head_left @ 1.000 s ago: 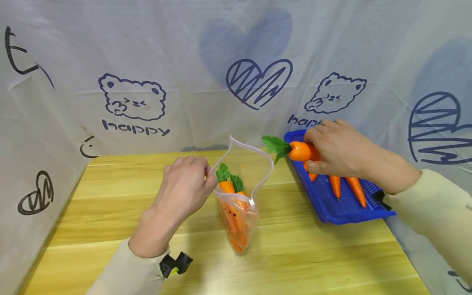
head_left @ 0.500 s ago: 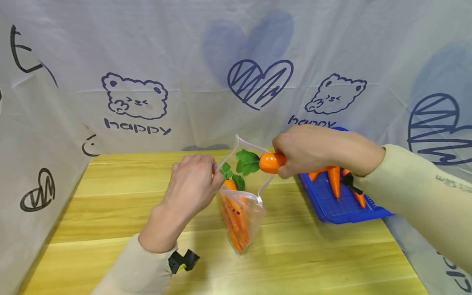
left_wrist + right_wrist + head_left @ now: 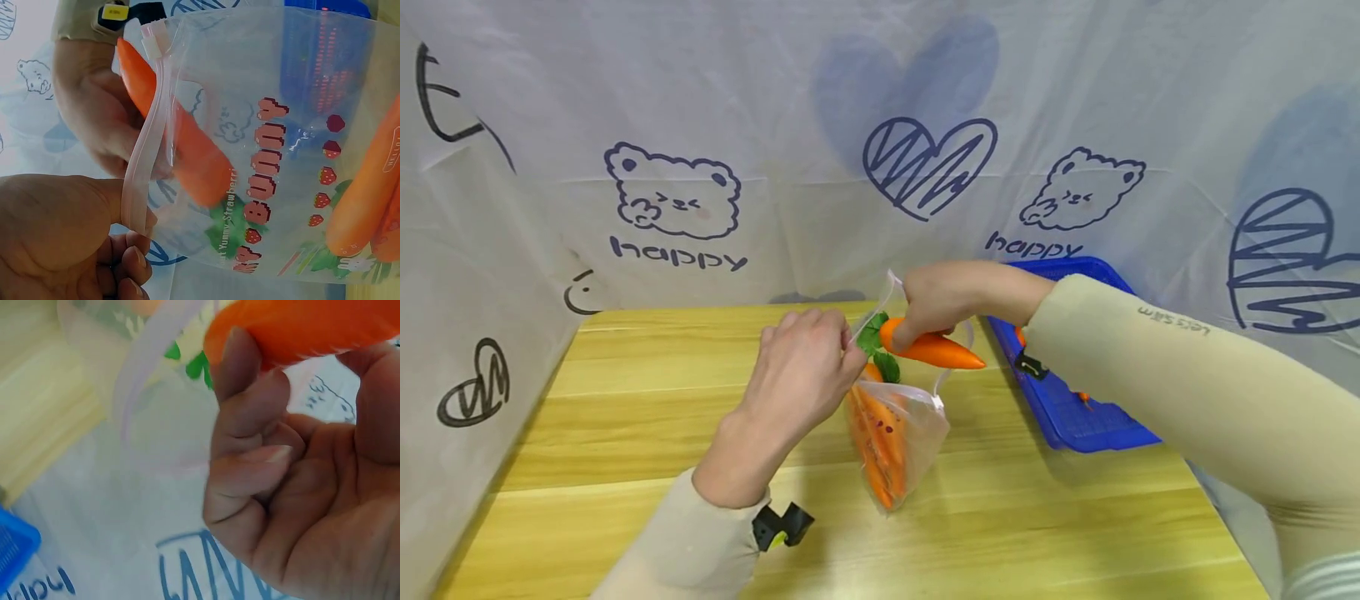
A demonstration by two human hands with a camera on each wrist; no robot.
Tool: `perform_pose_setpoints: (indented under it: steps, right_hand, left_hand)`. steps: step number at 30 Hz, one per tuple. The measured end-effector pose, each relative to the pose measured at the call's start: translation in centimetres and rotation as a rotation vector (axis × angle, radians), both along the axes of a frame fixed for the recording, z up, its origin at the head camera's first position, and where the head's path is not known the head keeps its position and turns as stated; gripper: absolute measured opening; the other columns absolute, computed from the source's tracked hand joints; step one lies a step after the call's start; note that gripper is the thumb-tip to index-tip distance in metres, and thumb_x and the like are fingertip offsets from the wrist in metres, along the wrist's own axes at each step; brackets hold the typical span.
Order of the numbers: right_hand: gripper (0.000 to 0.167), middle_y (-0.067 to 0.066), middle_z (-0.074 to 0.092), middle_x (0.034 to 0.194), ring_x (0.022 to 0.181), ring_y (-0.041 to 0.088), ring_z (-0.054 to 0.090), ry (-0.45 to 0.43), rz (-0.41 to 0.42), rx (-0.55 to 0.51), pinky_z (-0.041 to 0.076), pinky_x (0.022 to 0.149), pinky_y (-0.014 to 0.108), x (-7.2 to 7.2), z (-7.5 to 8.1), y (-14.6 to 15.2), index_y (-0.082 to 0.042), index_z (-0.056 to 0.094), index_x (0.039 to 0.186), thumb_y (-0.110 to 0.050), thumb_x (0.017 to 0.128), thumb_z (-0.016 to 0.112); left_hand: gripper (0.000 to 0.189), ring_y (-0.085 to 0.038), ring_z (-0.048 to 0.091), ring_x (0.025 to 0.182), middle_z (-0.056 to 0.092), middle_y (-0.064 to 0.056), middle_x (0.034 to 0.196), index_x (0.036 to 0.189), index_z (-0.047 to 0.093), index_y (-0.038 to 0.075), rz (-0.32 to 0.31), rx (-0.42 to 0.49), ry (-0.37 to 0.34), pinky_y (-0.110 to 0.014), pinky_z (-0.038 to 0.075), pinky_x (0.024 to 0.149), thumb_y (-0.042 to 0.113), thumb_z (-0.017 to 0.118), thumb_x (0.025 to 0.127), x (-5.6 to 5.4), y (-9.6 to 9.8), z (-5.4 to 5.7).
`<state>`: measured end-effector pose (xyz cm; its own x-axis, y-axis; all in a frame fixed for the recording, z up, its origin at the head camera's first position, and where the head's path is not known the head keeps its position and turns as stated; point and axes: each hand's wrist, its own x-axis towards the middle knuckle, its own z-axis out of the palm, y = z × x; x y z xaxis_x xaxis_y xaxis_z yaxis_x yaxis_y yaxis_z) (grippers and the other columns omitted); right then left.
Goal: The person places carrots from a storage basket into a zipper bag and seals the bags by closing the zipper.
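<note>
A clear zip bag [image 3: 928,437] with a pink slider strip stands on the table, its mouth spread. Thumb and fingers of my left hand [image 3: 801,367] pinch the left side of its rim. Carrots with green tops [image 3: 880,450] lean inside the bag. My right hand [image 3: 934,292] grips another carrot [image 3: 947,352] at the mouth, leaf end to the left and tip to the right. In the left wrist view, that carrot's leaves [image 3: 228,228] show through the printed film, while its tip sticks out past the zip strip [image 3: 149,125]. The right wrist view shows fingers [image 3: 240,356] curled against the carrot.
A blue plastic basket [image 3: 1108,439] stands at the right of the wooden table [image 3: 647,400], partly hidden by the right sleeve. A bit of carrot [image 3: 1084,398] shows inside it. A white printed cloth [image 3: 790,200] hangs behind the table.
My right hand has carried the carrot leftward from over the basket to the bag's mouth and turned it, so its tip now shows. My left hand has kept its pinch, shifting slightly right.
</note>
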<state>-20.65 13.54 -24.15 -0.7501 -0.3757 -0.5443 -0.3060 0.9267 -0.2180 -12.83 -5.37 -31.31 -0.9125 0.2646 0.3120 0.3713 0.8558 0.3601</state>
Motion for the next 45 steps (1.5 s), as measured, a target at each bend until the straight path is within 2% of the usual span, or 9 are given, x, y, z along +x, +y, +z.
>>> perform_pose_setpoints:
  steps: [6, 13, 21, 24, 28, 32, 35, 40, 45]
  right_hand:
    - [0.036, -0.003, 0.048, 0.054, 0.044, 0.011, 0.038, 0.023, -0.093, -0.063, 0.027, 0.044, 0.024, -0.6, -2.6, -1.7, -0.016, 0.056, 0.059, -0.034, 0.087, 0.071]
    - [0.028, 0.004, 0.061, 0.054, 0.042, 0.016, 0.056, 0.075, -0.172, -0.136, 0.051, 0.044, 0.029, -0.2, -5.7, -2.4, -0.01, 0.062, 0.068, -0.024, 0.09, 0.072]
    - [0.032, 0.001, 0.061, 0.058, 0.045, 0.014, 0.062, 0.067, -0.094, -0.028, 0.052, 0.045, 0.026, 0.5, -6.4, -2.2, -0.011, 0.06, 0.073, -0.029, 0.098, 0.069]
    - [0.027, 0.001, 0.06, 0.065, 0.054, 0.015, 0.061, 0.179, -0.047, -0.044, 0.051, 0.051, 0.027, 1.1, -5.3, -1.7, -0.011, 0.061, 0.079, -0.028, 0.099, 0.068]
    - [0.025, 0.001, 0.056, 0.068, 0.061, 0.021, 0.058, 0.51, -0.006, -0.015, 0.046, 0.053, 0.036, 2.3, -3.8, -0.1, -0.013, 0.06, 0.079, -0.03, 0.097, 0.065]
    - [0.029, 0.004, 0.054, 0.069, 0.061, 0.027, 0.059, 0.728, -0.08, 0.027, 0.046, 0.049, 0.044, 3.0, -3.0, 1.7, -0.011, 0.055, 0.086, -0.036, 0.095, 0.067]
    - [0.029, 0.003, 0.054, 0.07, 0.062, 0.026, 0.058, 0.672, -0.147, -0.023, 0.044, 0.051, 0.041, 2.8, -2.8, 2.7, -0.01, 0.056, 0.086, -0.035, 0.094, 0.069]
    - [0.015, 0.0, 0.059, 0.071, 0.061, 0.019, 0.055, 0.509, -0.189, -0.235, 0.042, 0.059, 0.034, 1.7, -3.5, 2.9, -0.014, 0.064, 0.079, -0.022, 0.092, 0.065]
    - [0.013, 0.001, 0.063, 0.075, 0.061, 0.017, 0.055, 0.491, -0.181, -0.309, 0.044, 0.06, 0.033, 1.5, -4.1, 2.8, -0.013, 0.066, 0.083, -0.02, 0.093, 0.063]
  left_hand:
    - [0.012, -0.028, 0.051, 0.075, 0.053, -0.003, 0.074, 0.077, 0.055, 0.013, 0.004, 0.0, -0.02, -0.038, 0.034, 0.068, 0.014, 0.06, 0.087, -0.1, 0.2, 0.1]
    - [0.012, -0.028, 0.052, 0.076, 0.055, -0.003, 0.075, 0.078, 0.056, 0.013, 0.009, 0.004, -0.03, -0.04, 0.037, 0.069, 0.015, 0.061, 0.089, -0.1, -0.1, 0.1]
    - [0.012, -0.03, 0.056, 0.081, 0.059, -0.002, 0.079, 0.078, 0.058, 0.014, 0.034, 0.015, -0.065, -0.043, 0.039, 0.073, 0.016, 0.06, 0.09, -0.4, -1.1, 0.2]
    - [0.012, -0.03, 0.056, 0.081, 0.06, -0.002, 0.079, 0.078, 0.059, 0.014, 0.038, 0.02, -0.074, -0.043, 0.039, 0.073, 0.016, 0.06, 0.09, -0.4, -1.5, 0.3]
    - [0.013, -0.031, 0.057, 0.082, 0.061, -0.002, 0.08, 0.079, 0.06, 0.014, 0.047, 0.023, -0.082, -0.044, 0.039, 0.073, 0.017, 0.058, 0.091, -0.3, -2.3, 0.6]
    - [0.014, -0.033, 0.057, 0.086, 0.062, -0.004, 0.081, 0.08, 0.06, 0.013, 0.081, 0.026, -0.099, -0.043, 0.037, 0.074, 0.019, 0.057, 0.092, -0.2, -3.1, 1.1]
    - [0.013, -0.034, 0.057, 0.088, 0.062, -0.005, 0.083, 0.081, 0.06, 0.013, 0.105, 0.029, -0.113, -0.045, 0.036, 0.076, 0.019, 0.057, 0.092, -0.2, -3.3, 1.4]
    - [0.013, -0.033, 0.057, 0.086, 0.062, -0.005, 0.082, 0.08, 0.061, 0.012, 0.091, 0.016, -0.103, -0.044, 0.037, 0.074, 0.017, 0.057, 0.091, -0.5, -2.7, 1.1]
    - [0.014, -0.032, 0.056, 0.081, 0.06, -0.004, 0.078, 0.075, 0.059, 0.012, 0.073, -0.012, -0.087, -0.041, 0.035, 0.07, 0.015, 0.055, 0.089, -0.6, -2.3, 0.7]
